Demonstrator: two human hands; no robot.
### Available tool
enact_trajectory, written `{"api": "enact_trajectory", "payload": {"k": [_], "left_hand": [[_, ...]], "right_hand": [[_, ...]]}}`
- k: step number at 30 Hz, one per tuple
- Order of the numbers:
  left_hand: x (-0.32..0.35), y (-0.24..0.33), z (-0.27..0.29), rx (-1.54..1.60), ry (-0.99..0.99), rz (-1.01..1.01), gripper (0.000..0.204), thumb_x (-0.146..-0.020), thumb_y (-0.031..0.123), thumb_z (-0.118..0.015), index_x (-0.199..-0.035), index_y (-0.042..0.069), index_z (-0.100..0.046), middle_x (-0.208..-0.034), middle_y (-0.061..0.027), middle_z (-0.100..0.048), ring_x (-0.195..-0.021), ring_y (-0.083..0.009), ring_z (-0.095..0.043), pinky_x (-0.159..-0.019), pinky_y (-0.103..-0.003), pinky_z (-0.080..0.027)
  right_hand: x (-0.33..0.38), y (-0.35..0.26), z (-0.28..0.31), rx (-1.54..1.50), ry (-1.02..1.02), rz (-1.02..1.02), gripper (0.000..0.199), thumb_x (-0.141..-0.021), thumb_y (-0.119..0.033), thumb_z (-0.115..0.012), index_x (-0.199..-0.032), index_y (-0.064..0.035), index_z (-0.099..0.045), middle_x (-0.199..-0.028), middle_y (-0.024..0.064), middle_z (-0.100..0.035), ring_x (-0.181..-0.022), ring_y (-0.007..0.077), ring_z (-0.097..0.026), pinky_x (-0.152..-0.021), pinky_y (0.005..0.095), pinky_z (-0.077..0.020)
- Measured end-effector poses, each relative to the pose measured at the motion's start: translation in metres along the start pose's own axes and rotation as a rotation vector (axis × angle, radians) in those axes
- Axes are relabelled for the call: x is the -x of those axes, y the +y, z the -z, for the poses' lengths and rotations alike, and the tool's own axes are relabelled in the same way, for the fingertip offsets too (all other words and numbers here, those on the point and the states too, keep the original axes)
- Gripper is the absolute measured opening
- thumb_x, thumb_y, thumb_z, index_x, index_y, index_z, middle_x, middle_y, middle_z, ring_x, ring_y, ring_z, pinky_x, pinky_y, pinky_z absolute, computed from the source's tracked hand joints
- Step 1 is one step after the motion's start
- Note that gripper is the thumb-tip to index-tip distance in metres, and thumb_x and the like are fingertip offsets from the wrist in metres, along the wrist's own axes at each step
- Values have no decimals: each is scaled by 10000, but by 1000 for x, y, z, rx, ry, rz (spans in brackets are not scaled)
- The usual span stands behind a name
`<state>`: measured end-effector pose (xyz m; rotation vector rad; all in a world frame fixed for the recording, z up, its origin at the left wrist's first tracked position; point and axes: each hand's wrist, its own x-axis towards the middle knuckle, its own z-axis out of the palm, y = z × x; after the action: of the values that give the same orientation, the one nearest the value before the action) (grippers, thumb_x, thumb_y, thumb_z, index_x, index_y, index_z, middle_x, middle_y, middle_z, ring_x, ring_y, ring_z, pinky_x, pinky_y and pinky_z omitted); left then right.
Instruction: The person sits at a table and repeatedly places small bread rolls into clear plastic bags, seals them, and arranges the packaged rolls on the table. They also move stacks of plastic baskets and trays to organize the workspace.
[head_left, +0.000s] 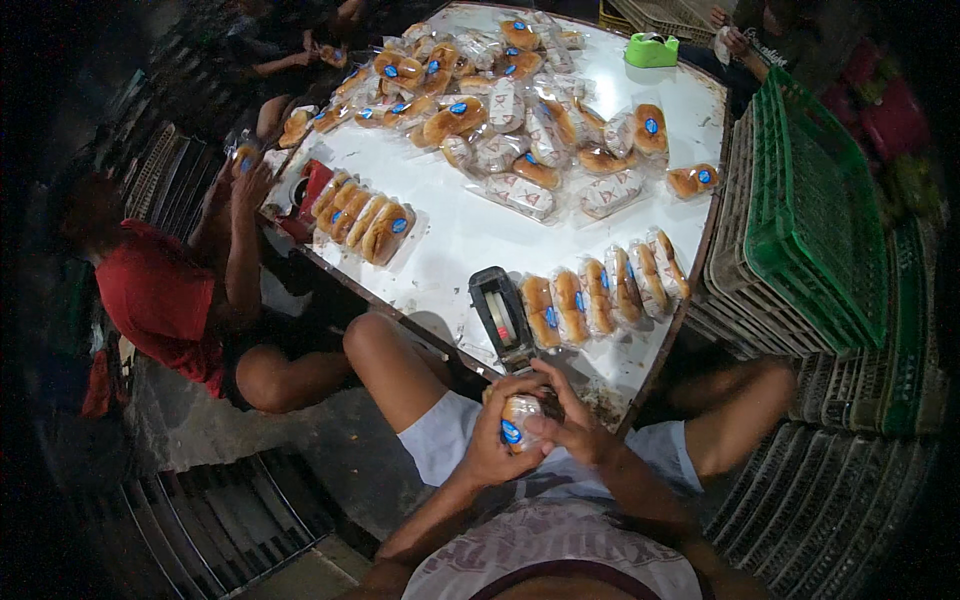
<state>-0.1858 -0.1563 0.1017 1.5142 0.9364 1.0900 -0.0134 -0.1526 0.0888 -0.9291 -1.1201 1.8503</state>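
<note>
Close to my body, just off the table's near edge, I hold a bread bun in a clear plastic wrapper (pixel 522 412) with a blue sticker. My left hand (pixel 492 445) is wrapped around one side of it. My right hand (pixel 580 425) closes over the other side, its thumb pressed on the wrapper. Just beyond my fingers stands a black tape dispenser (pixel 490 300) with a roll of tape. Right of the dispenser, a row of several wrapped buns (pixel 598 295) lies side by side on the white table (pixel 455 235).
A large heap of wrapped buns (pixel 500 110) covers the table's far part, near a green tape dispenser (pixel 651 50). Another bun row (pixel 365 220) lies at left beside a red dispenser (pixel 315 190). A person in red (pixel 160 300) sits at left. Stacked crates (pixel 800 220) stand at right.
</note>
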Motion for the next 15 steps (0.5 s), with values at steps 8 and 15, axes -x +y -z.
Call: {"api": "enact_trajectory", "payload": {"k": [8,15], "left_hand": [[-13,10,42,-350,136,-10,697,-774,262,-768,-1322,-7,-431,-1143,-105,-508,-1065,-215,-507,-971,-358,-408],[-19,15,51,-402,175,-15,727,-762,281,-798,-1339,3,-454,-1169,-120,-512,-1100,-229,-499,-981,-369,-400]], "right_hand": [[-85,72,30,488,420,9,330,-911,-307,-748,-878,21,-733,-676,31,-624,-652,118,-563,-634,291,-458],[-45,31,17,729,255,257,122,-870,-109,-677,-804,-11,-707,-654,95,-569,-674,223,-579,-602,323,-430]]}}
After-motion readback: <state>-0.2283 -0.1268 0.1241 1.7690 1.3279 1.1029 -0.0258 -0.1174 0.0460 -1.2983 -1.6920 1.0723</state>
